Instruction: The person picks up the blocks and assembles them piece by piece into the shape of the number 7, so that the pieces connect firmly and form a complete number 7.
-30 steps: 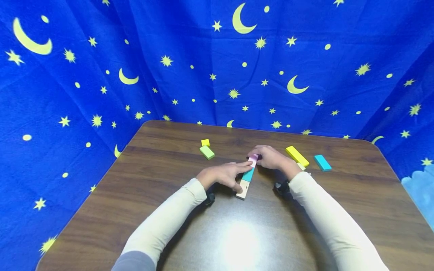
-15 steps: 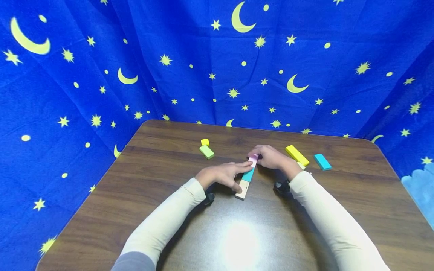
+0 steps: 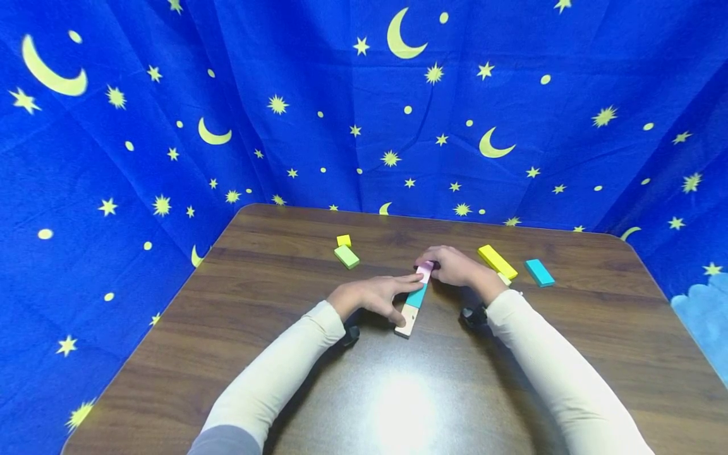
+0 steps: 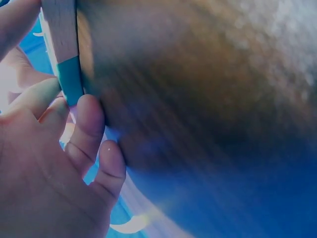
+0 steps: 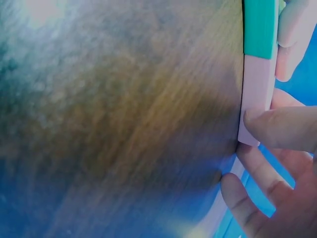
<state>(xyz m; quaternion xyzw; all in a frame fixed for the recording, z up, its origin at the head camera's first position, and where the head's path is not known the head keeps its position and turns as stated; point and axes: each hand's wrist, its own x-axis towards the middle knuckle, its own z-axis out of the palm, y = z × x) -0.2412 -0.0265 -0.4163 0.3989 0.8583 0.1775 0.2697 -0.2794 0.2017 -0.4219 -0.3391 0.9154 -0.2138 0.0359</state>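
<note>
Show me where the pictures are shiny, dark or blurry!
Head view: white glare on the table, dark shadows beside the left sleeve and right sleeve; left wrist view: table blurred, left hand clearer; right wrist view: pale glare at top left, table soft, pink block crisper.

Behind the left hand (image 3: pixel 372 294), a cream long sleeve (image 3: pixel 284 363) begins at a plain cuff and runs back along the forearm, turning grey (image 3: pixel 227 439) farthest from the hand. Behind the right hand (image 3: pixel 452 264), the matching cream sleeve (image 3: pixel 560 373) shows soft creases. A small black device (image 3: pixel 351 335) sits beneath the left wrist; another black device (image 3: pixel 473 316) sits beneath the right.
</note>
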